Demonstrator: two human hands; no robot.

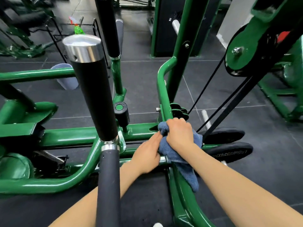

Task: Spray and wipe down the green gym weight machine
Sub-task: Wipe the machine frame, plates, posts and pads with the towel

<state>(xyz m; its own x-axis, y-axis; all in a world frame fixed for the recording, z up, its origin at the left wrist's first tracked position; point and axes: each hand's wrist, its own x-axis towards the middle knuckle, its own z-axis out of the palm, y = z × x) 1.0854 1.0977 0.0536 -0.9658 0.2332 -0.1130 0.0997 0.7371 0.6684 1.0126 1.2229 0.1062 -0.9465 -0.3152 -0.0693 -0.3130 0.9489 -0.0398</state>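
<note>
The green weight machine [68,136] fills the view with glossy tubes and black padded handles. My right hand [179,133] grips a bunched blue cloth [182,163] against the curved green tube [162,94] where it meets the lower frame. One end of the cloth hangs down over the tube near me. My left hand [147,154] lies beside the cloth with its fingers stretched toward it, fingertips touching its edge. A green spray bottle [78,28] with a red-and-white trigger stands far off at the upper left, on a black wire rack.
A black padded handle with a chrome cap [91,89] rises close in front of me. Black weight plates [229,148] sit right of my hands, under a belt and green pulley [241,51]. A pale bucket [65,77] stands on the dark floor tiles behind the left tube.
</note>
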